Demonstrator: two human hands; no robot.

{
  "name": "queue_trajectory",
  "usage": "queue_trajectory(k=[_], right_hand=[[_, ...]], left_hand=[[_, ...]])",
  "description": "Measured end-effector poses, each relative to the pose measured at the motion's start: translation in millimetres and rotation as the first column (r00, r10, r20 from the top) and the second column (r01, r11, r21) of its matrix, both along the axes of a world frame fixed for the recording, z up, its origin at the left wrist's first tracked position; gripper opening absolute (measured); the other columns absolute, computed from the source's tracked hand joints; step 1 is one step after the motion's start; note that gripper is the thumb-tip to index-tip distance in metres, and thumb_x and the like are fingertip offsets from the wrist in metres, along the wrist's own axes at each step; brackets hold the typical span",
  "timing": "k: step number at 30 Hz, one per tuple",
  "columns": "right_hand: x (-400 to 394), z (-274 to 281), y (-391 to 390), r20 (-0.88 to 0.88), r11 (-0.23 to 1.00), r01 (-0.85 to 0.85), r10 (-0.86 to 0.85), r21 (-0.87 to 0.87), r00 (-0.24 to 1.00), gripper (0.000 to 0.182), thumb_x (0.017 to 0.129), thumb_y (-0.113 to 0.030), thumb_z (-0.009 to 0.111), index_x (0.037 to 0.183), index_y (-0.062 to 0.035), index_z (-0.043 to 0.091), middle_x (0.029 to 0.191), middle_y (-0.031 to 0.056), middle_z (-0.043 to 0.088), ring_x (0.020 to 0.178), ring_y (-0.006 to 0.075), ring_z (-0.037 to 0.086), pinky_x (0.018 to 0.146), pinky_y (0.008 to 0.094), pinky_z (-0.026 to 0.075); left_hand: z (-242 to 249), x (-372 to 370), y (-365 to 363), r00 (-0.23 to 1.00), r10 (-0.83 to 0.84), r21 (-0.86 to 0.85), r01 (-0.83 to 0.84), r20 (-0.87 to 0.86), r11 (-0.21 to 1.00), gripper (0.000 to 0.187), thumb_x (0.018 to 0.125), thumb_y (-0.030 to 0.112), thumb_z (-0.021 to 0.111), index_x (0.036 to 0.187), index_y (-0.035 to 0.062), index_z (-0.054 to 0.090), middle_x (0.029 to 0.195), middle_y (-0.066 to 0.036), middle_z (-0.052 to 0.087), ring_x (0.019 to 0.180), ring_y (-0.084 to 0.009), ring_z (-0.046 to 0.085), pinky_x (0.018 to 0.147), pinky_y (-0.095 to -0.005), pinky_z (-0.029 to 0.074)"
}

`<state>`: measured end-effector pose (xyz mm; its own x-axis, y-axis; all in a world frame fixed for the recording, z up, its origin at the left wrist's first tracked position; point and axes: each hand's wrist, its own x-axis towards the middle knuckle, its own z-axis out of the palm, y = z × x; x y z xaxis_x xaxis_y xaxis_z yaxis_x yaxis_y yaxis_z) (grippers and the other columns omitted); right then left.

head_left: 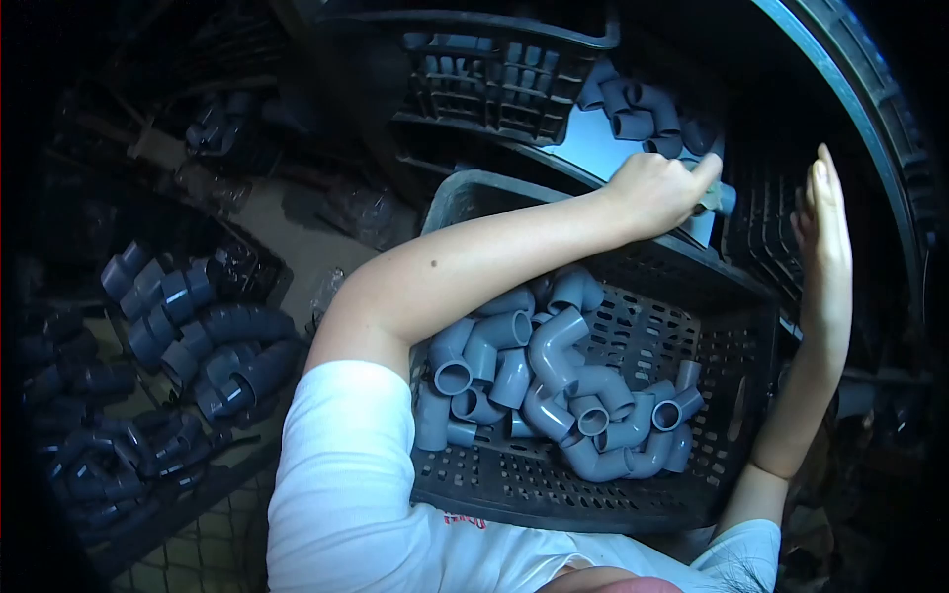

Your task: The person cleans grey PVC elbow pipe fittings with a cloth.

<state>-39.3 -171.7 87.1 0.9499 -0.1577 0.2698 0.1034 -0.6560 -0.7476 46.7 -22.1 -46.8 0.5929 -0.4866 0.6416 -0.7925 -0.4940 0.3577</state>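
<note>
My left hand [657, 196] is closed in a fist, reaching over the far rim of a black crate. A short grey pipe fitting [727, 200] sticks out from its fingers, with a small greenish patch beside it; the fist hides most of this piece. My right hand [825, 222] is raised at the right, fingers stretched and close together, seen edge-on, holding nothing. Below my left forearm, several grey pipe elbows [557, 348] lie heaped in the black slotted crate [554, 499].
More grey elbows [643, 109] rest on a pale sheet [583, 148] at the back. Beside them stands another black crate [484, 84] holding fittings. Dark fittings [213, 346] are piled at the left. A curved metal edge [840, 79] runs along the upper right.
</note>
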Motion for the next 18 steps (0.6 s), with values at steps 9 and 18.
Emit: queue_trajectory(k=[9,18], right_hand=[[30.2,-83.6,-4.3,-0.330,0.800,0.131,0.087,0.585,0.940,0.110,0.091,-0.053,0.066,0.157,0.0035,0.000,0.154,0.0342,0.025,0.146,0.0376,0.027,0.118,0.0521,0.023],[56.3,-125.0,-36.2,-0.268,0.339,0.217,0.111,0.915,0.957,0.025,0.101,-0.014,0.058,0.118,0.0032,0.060,0.115,0.0122,0.063,0.109,0.0185,0.063,0.097,0.0367,0.055]], left_hand=[[2.8,-6.5,-1.0,0.996,0.073,-0.030,-0.071,0.053,0.997,0.040,0.079,0.015,0.073,0.106,0.0047,0.045,0.073,-0.017,0.068,0.068,-0.0361,0.070,0.053,-0.0440,0.056],[-0.8,-4.0,-4.0,0.964,0.010,-0.009,-0.007,0.266,1.000,0.041,0.075,0.015,0.074,0.109,0.0059,0.054,0.076,-0.010,0.067,0.070,-0.0272,0.071,0.056,-0.0366,0.057]])
